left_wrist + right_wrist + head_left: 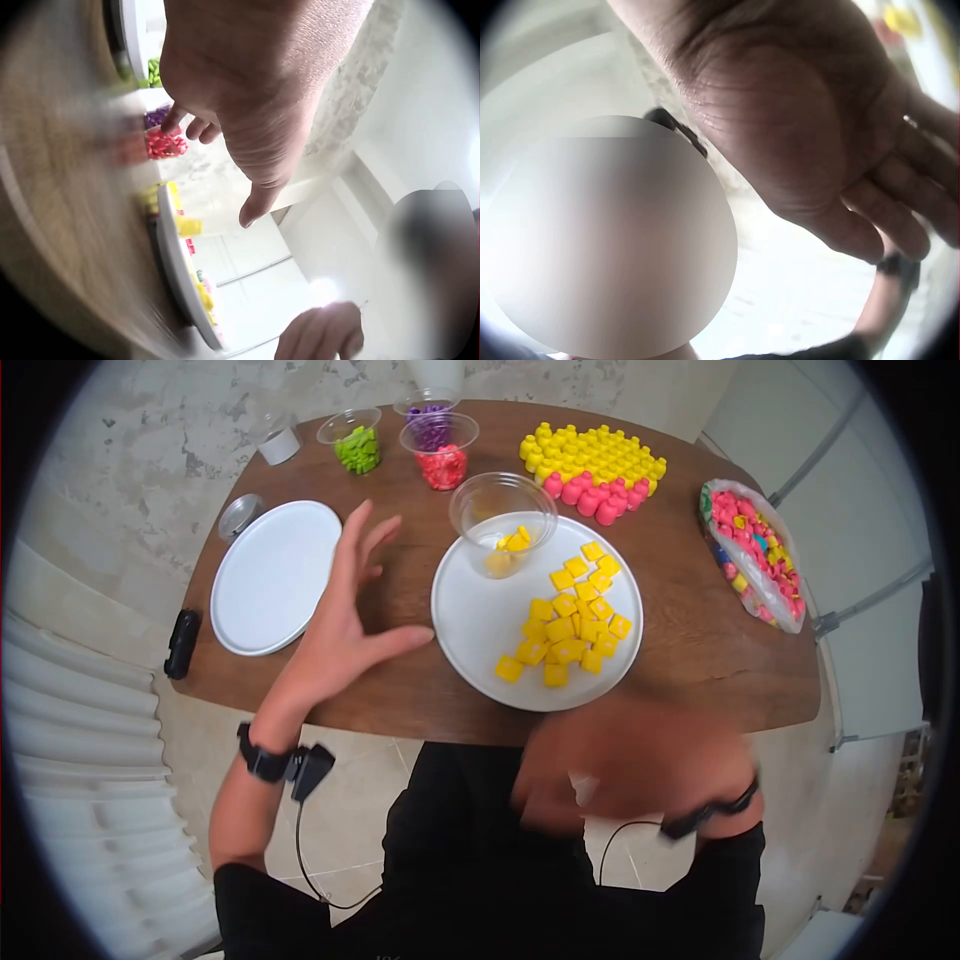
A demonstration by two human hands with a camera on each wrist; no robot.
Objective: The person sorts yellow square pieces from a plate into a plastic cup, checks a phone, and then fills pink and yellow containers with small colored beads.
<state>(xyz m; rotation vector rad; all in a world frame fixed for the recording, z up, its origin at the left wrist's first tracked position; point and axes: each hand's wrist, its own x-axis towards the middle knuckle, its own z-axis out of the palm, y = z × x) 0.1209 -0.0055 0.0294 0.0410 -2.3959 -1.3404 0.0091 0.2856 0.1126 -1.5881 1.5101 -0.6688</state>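
My left hand is over the table between two white plates, its fingers extended and thumb stretched toward the right-hand plate; nothing is in its grasp. Motion blurs my right hand at the table's front edge, above my lap. In the right wrist view the right hand's fingers are loosely bent and hold nothing visible. Many yellow square pieces lie scattered on the right-hand plate. A clear plastic cup stands at that plate's back left, with a few yellow pieces at its bottom.
The left plate is bare. Cups of green, red and purple pieces stand at the back. Yellow and pink bottle-shaped pieces are grouped behind the right plate. A bag of mixed pieces lies far right.
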